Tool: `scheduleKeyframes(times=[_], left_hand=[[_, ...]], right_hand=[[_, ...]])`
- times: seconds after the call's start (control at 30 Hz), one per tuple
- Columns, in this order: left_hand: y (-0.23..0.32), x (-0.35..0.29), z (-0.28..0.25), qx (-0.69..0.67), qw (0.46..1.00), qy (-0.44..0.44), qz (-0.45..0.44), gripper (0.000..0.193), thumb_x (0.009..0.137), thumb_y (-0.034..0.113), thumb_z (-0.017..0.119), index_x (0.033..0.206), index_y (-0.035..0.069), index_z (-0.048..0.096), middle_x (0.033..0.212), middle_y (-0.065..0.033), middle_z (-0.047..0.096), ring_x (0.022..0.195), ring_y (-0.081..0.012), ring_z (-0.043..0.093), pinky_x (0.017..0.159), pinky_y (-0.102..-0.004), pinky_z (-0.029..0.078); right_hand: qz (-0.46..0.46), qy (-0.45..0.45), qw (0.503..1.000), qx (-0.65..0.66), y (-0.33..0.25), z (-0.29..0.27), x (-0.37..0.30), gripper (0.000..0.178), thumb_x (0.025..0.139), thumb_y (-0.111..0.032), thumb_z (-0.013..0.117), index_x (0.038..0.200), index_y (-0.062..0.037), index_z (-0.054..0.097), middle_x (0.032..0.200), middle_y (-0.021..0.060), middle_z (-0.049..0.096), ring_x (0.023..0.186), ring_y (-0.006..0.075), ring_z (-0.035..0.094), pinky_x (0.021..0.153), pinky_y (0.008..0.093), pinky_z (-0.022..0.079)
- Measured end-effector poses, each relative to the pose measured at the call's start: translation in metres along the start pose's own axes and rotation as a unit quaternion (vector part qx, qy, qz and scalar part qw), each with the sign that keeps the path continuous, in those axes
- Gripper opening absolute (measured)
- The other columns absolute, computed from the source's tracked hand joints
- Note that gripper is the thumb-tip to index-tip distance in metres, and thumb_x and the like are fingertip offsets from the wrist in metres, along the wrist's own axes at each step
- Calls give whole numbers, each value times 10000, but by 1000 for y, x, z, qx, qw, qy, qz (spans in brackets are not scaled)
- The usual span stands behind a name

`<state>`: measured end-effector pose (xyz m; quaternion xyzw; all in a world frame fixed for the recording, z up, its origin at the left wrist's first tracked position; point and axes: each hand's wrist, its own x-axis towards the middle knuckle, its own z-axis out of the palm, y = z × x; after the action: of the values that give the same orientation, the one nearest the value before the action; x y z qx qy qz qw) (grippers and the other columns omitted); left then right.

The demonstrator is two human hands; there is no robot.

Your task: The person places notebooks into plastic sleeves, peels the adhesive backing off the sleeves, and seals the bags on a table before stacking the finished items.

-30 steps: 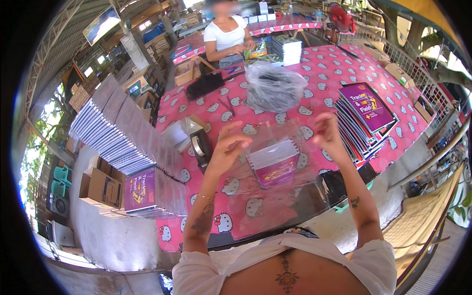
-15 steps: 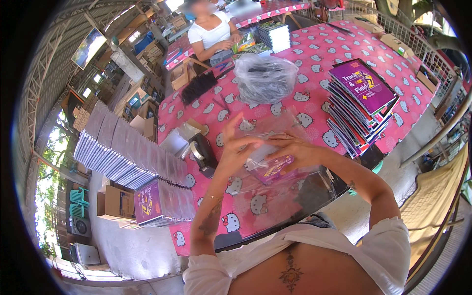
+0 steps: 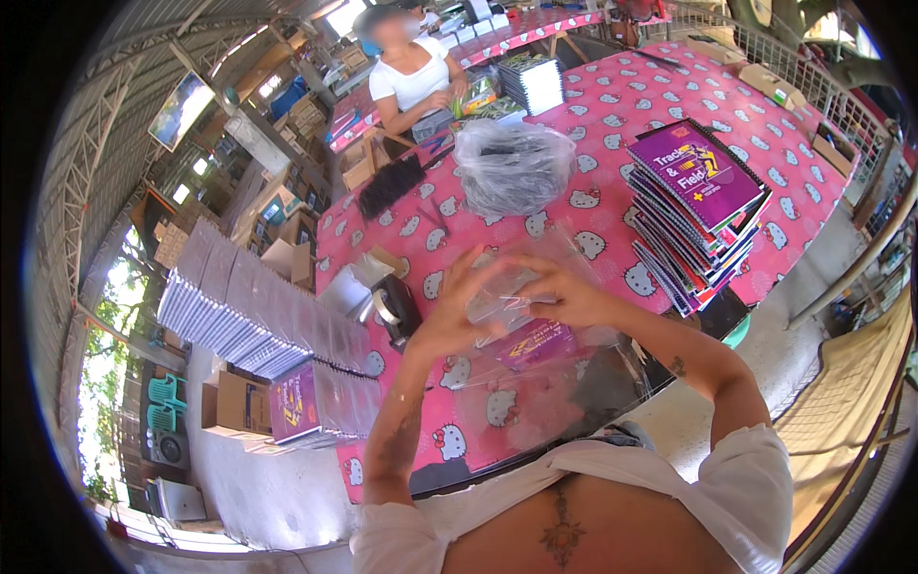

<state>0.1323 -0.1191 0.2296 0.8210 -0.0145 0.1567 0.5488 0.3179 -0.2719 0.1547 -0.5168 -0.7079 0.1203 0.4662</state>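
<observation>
Clear plastic film (image 3: 564,247) lies between the two hands, partly over a purple notebook (image 3: 534,344) on the table's pink cloth (image 3: 622,91). The left hand (image 3: 453,314) is at the notebook's left side, fingers apart and blurred; whether they pinch the film, I cannot tell. The right hand (image 3: 578,297) reaches over from the right, fingers spread and bent down toward the film; their tips are too blurred to show a hold. Just left of the left hand stands a tape dispenser (image 3: 394,311); beyond it, a long row of wrapped notebooks (image 3: 258,304). Right of the right hand is a notebook stack (image 3: 698,182), purple cover on top. Farther back sit a plastic bag (image 3: 513,167), a black brush (image 3: 390,188) and a co-worker (image 3: 413,81) in white.
</observation>
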Motion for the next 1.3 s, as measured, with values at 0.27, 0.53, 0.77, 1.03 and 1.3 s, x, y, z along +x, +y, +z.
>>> scheduleKeyframes(times=[0.27,0.53,0.77,1.03,1.3], left_hand=[[62,-13,-17,178,939,284,82,218,888,61,674,1106,64,680,1065,-48,665,1037,-162,605,907,-301,447],[-77,-38,-3,-48,983,102,-147,365,914,149,688,1255,34,632,1097,-11,670,1044,-96,583,906,-271,459],[-24,-34,11,147,985,48,-76,481,887,177,704,1325,32,566,1256,-126,643,1097,-236,631,983,-385,468],[-27,-64,42,476,871,46,112,372,829,91,674,1197,50,640,1212,-179,641,1167,-362,588,1000,-453,475],[-32,-41,33,377,920,107,-10,192,788,91,671,967,31,637,773,-134,623,732,-367,608,644,-471,491]], right_hand=[[340,3,933,119,25,-12,53,364,790,-317,772,1040,-65,690,1158,120,634,1099,224,584,907,347,464],[134,40,989,54,13,-4,73,541,774,-323,807,1165,-32,574,1289,125,572,1179,223,551,917,332,460],[143,-204,956,156,17,-35,33,757,789,-431,800,1362,-50,485,1391,152,515,1269,285,513,1014,383,436],[-113,-14,969,-217,-12,14,-11,317,796,-132,671,1106,-68,660,1198,127,662,1088,310,639,920,413,519],[-16,-15,986,-165,-32,3,2,292,770,-146,727,1049,-82,671,964,100,633,959,303,650,822,423,526]])
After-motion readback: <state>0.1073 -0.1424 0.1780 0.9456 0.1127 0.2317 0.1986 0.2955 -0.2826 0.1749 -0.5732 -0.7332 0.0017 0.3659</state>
